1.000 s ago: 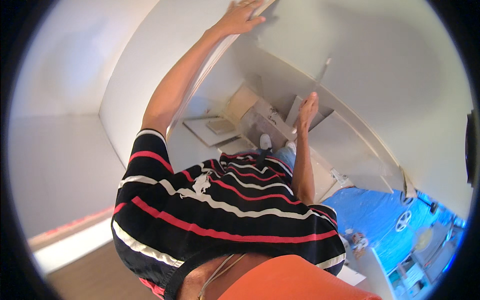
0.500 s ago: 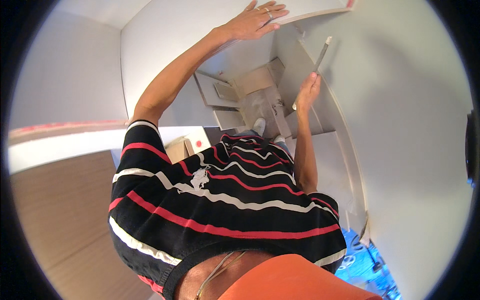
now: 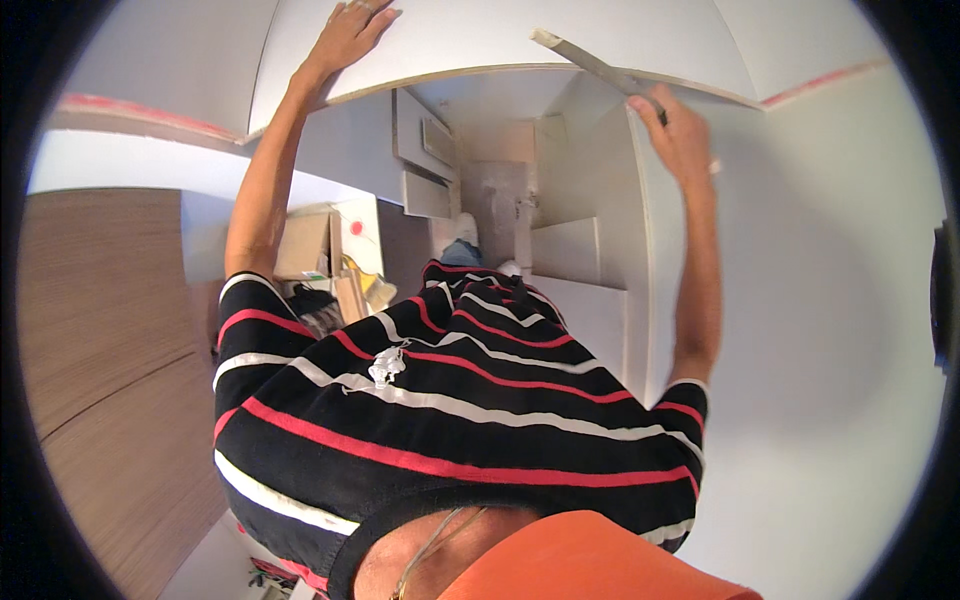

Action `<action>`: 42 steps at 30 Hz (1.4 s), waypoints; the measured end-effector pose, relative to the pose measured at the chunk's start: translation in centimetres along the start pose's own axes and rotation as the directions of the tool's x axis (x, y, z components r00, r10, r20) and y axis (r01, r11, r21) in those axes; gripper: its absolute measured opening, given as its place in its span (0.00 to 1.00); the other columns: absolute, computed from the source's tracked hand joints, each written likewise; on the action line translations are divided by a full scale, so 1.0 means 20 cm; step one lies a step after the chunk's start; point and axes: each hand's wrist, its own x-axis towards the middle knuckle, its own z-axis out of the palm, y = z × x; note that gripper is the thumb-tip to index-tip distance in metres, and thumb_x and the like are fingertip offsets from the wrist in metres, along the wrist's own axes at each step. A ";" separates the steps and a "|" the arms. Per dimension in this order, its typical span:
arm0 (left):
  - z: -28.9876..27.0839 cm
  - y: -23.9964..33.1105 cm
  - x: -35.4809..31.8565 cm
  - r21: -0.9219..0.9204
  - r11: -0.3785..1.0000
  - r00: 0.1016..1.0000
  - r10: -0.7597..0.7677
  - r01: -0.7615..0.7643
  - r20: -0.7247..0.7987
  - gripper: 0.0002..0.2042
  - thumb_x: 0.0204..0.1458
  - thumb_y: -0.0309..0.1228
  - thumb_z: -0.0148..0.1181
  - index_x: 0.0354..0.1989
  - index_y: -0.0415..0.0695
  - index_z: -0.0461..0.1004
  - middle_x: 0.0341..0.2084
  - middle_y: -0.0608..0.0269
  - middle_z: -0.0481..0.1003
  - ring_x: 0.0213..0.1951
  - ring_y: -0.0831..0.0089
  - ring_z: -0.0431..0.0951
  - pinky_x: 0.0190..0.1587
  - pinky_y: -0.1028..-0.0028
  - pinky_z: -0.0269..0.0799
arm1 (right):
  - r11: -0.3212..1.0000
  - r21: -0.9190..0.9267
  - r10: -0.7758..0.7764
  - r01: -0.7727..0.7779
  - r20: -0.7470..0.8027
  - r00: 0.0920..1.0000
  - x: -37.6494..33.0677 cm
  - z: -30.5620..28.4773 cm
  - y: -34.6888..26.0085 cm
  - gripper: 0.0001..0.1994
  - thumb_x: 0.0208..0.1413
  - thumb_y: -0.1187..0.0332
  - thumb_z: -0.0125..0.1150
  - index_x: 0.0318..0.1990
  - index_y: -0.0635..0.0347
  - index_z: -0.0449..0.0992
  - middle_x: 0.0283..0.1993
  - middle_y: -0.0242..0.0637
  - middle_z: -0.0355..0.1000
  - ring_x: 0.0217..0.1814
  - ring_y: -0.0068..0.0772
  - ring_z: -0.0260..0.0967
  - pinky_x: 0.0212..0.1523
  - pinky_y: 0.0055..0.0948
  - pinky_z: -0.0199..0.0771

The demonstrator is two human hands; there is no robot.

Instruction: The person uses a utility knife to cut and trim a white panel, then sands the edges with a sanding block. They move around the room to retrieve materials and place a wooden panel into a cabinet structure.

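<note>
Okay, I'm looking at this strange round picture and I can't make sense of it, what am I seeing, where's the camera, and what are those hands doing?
There is no machine here, just a person. The camera sits on their head and looks down with a very wide lens, so straight edges bend. You see their striped shirt and both arms stretched out. The left hand lies flat on a big white panel. The right hand grips a thin, pale strip at that panel's edge. Far below are the person's feet, white cabinet parts and an open cardboard box on the floor.
</note>
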 end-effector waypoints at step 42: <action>0.02 0.04 -0.01 0.034 0.997 0.998 -0.063 0.063 -0.008 0.31 0.67 0.54 0.37 0.70 0.46 0.62 0.71 0.53 0.58 0.74 0.53 0.53 0.74 0.47 0.44 | 0.151 -0.513 -0.379 0.845 0.760 0.529 0.76 -0.20 -0.86 0.15 0.63 0.50 0.54 0.36 0.49 0.76 0.20 0.35 0.74 0.25 0.43 0.75 0.33 0.39 0.74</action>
